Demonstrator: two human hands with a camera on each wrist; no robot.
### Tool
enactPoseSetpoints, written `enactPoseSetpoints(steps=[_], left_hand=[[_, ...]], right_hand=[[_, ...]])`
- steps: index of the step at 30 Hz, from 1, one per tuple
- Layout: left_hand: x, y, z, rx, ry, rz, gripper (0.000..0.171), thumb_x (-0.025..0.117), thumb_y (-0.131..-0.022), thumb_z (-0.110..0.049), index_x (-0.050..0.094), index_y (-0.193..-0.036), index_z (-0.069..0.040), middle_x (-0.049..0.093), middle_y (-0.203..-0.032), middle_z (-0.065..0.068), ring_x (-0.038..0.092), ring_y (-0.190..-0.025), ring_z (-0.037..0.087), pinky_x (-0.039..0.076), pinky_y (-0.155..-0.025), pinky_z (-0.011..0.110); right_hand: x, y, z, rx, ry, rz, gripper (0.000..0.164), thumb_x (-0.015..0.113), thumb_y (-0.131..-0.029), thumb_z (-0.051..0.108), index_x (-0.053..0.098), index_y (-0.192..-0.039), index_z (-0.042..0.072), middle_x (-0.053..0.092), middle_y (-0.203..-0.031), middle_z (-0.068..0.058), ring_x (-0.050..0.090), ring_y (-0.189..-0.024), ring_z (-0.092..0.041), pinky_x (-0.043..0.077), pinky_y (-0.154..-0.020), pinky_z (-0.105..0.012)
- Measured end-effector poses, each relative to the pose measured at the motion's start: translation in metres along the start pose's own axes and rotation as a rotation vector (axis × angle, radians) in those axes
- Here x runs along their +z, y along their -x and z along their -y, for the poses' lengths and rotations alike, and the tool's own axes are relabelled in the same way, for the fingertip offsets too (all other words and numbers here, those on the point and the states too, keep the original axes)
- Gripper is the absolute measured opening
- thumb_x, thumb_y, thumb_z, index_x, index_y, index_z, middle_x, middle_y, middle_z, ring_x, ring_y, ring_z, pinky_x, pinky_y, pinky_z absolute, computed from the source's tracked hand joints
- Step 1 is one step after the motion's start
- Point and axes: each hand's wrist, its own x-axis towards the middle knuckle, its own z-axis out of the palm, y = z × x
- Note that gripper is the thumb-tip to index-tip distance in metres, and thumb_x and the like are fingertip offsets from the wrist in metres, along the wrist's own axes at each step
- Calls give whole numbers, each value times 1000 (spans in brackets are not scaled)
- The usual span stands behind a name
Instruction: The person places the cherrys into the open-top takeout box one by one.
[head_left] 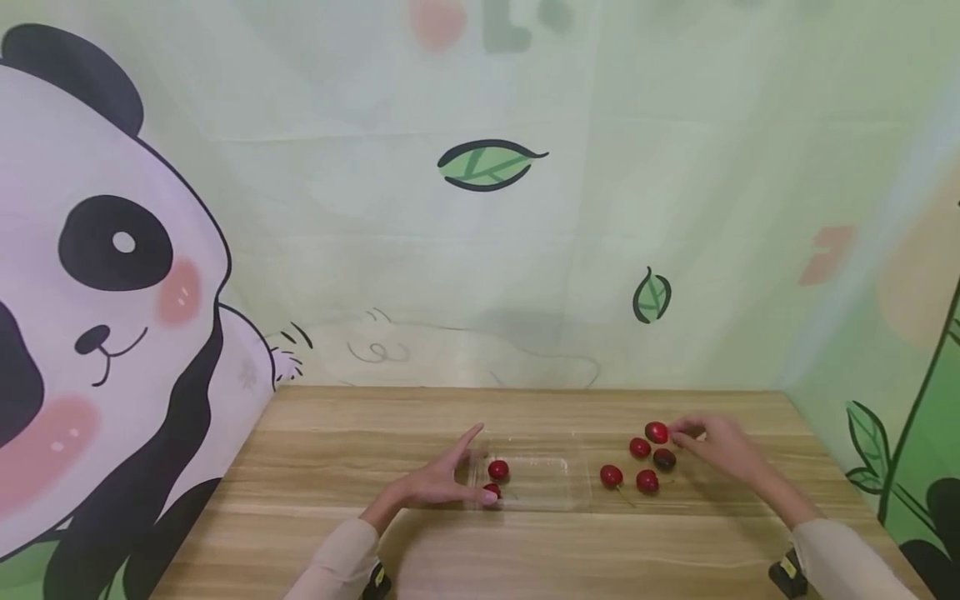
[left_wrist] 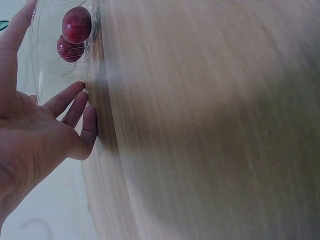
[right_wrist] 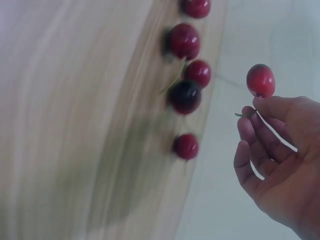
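My left hand (head_left: 433,483) spans the left end of a clear plastic box (head_left: 581,483), thumb at the near side and index finger at the far side. Two dark red cherries lie inside at that end, one cherry (head_left: 498,471) in plain sight, the other partly behind the thumb. In the left wrist view the hand (left_wrist: 42,130) has its lower fingers at the box's end. With thumb and finger, my right hand (right_wrist: 285,150) pinches a red cherry (right_wrist: 261,80) at its stem end, above the table. Beneath it lie several loose cherries, including a blackish one (right_wrist: 185,96).
The wooden table (head_left: 487,558) ends at a pale printed cloth (head_left: 360,208) behind it. To the box's right, loose cherries lie close together, the leftmost cherry (head_left: 611,476) being nearest the box; thin stems stick out from some.
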Motion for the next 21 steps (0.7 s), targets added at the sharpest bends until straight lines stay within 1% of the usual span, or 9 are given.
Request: enactPoseSetpoints(steps=[5,8,11,16,21], left_hand=[[0,1,-3,-1,-5,-3,119,83,-84,-46,-2,-166,-27,41,-162,18,31,-153,41,24,-121,67],[0,1,-3,-5,-5,-5,120,83,-84,-46,-2,-166,-27,41,-161,18,31,-152,41,24,-121,67],[1,0,-3,-8,-5,-5,120,83,-84,-45,-2,-166,-26,41,-161,18,30,-153,41,23,-122,66],[1,-1,-3,-8,-6,-4,119,83,-84,-45,-1,-166,-27,41,-161,18,30,-153,41,23,-122,66],[1,0,-2,-3,-8,-7,120,83,-84,-46,-1,-166,-26,41,-161,18,31,-152,41,23,-122,67]], right_hand=[[6,-13,21,-29,-33,24,9,72,-94,9,77,-98,4,78,-93,-6,68,-84,-15,60,-75,-29],[11,-19,33,-45,-48,30,9,71,-94,9,78,-98,5,78,-92,-5,67,-83,-14,58,-71,-26],[16,-25,46,-68,-53,36,9,71,-94,9,78,-98,6,78,-91,-3,65,-81,-12,52,-67,-22],[27,-35,64,-101,-89,63,10,69,-95,9,79,-99,7,78,-94,-4,65,-83,-12,52,-67,-21],[40,-48,77,-118,-113,71,11,69,-96,10,79,-100,8,78,-95,-3,65,-85,-13,52,-69,-22]])
